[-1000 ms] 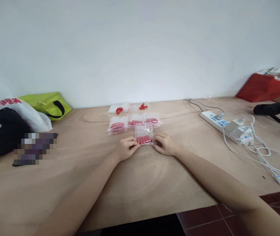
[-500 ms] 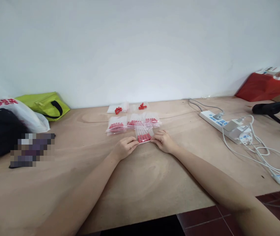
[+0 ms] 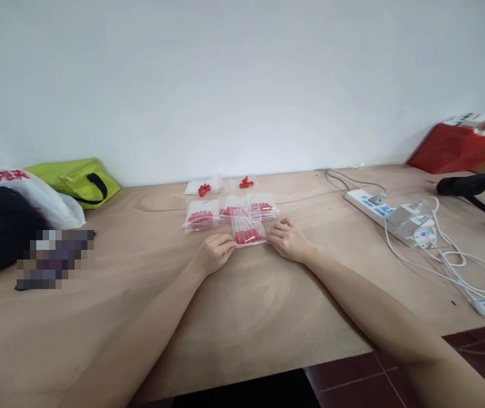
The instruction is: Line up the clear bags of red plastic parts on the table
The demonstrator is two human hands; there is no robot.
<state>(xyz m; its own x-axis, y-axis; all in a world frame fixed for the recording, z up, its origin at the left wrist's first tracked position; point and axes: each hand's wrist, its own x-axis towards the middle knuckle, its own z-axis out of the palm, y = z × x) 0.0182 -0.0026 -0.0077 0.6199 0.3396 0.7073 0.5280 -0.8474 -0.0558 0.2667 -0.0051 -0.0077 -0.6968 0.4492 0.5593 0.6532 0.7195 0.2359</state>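
Note:
A small clear plastic bag lies flat on the wooden table, with several short red sticks side by side in it. Their thin pale ends fan toward the far side. My left hand is closed on the bag's near left corner, thumb and fingers pinched together. At the opposite corner my right hand has its fingers curled in against the bag's edge. Just beyond are more filled bags: a left stack, a middle one partly covered by the near bag, and a right stack.
Loose red pieces and another red cluster lie on plastic bags near the wall. A white power strip with looped cables stands right. At left are a green bag, a white bag and a black bag.
My right hand has shifted slightly to the right, its fingers moving outward along the bag's corner. The left hand stays at the left corner, and the bag lies flatter.

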